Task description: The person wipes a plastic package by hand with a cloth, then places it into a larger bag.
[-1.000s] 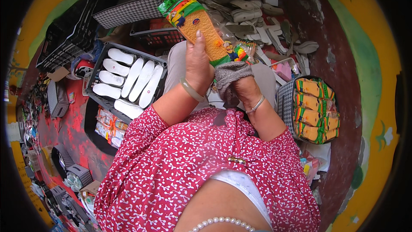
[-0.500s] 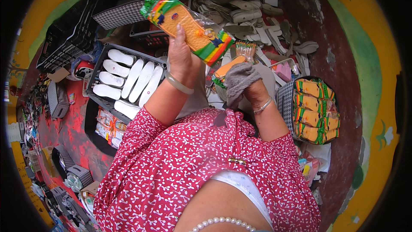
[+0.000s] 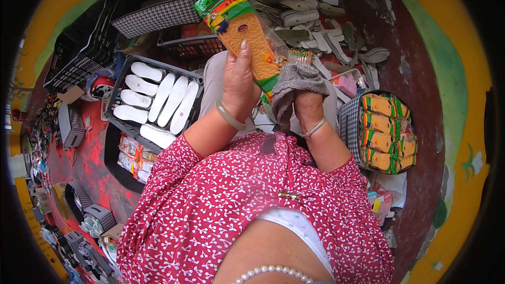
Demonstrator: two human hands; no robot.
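Note:
A packaged insole [image 3: 246, 34], orange-tan in a clear bag with green, red and yellow ends, is gripped in my left hand [image 3: 239, 81], thumb pressed on its front. It stands tilted, its top leaning to the left. My right hand [image 3: 309, 106] is closed on a grey cloth [image 3: 295, 81], which covers most of the fingers. The cloth is against or just in front of the lower right of the bag, hiding part of that end; whether they touch, I cannot tell.
A dark crate [image 3: 117, 121] of white insoles stands at left. On the right, a checked basket [image 3: 350, 126] holds several packaged insoles [image 3: 377, 125]. Loose grey insoles [image 3: 300, 17] lie piled at the far side. A black crate [image 3: 192, 46] and a checked bin [image 3: 158, 17] stand far left.
My left hand has brought the packaged insole to the right and turned it more upright. My right hand with the cloth has shifted slightly left, up to the bag's lower end.

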